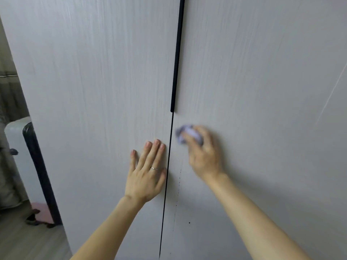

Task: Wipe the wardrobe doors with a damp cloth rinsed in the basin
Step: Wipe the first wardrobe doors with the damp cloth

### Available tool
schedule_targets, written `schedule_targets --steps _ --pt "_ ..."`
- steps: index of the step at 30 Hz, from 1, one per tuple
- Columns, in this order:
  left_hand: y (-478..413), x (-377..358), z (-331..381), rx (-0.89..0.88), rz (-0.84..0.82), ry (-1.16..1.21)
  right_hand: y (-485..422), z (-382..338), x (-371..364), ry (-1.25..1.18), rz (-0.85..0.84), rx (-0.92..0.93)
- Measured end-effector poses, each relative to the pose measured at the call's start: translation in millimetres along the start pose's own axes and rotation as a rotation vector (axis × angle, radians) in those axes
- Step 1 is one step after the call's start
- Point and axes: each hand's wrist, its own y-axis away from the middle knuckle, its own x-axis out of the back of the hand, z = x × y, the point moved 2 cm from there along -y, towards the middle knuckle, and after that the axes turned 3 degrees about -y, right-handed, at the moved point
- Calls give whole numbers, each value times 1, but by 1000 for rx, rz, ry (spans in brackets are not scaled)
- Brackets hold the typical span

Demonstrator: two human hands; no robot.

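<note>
Doors: two, left door (93, 91) and right door (262, 72), one black handle (177, 62) at the seam | cloth (187, 135): one, bunched, against right door just below handle | left hand (148, 173): flat on left door beside seam, fingers straight, one ring (154, 168) | right hand (204, 156): blurred, fingers curled round cloth

At my nine o'clock a rounded white unit (16, 145) stood with a black upright panel (37, 166) just beside it. Grey fabric (9, 94) hung higher, near ten o'clock. Toward eight o'clock, pale wood-look floor (22, 243) ran under something pink (42, 211), too blurred for me to name. The light was soft and even.
</note>
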Motion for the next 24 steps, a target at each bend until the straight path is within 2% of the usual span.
schedule_targets --steps 2,4,6,8,11,12,14,18,20,22,24 --pt "1 -1 -1 1 17 17 65 -3 -15 47 -192 151" --pt "6 -4 1 5 36 38 108 2 -19 43 -296 288" --pt "12 -8 2 7 45 53 104 2 -14 -23 -329 209" --pt "20 -16 -1 11 53 42 72 -1 -5 -73 -221 49" --pt "39 -33 -7 8 49 1 23 2 4 -55 132 -141" --pt "51 -41 -5 8 36 -2 20 5 -1 -50 232 -168" --pt "70 -52 -3 10 28 -3 30 3 -14 -19 284 -127" --pt "90 -71 3 29 40 -13 124 -9 -58 55 -31 53" --pt "91 -76 7 59 54 30 169 -11 -67 49 -65 112" --pt "89 -81 12 112 61 74 192 -4 -71 67 -59 36" --pt "89 -87 23 178 61 98 198 2 -63 99 -68 39"
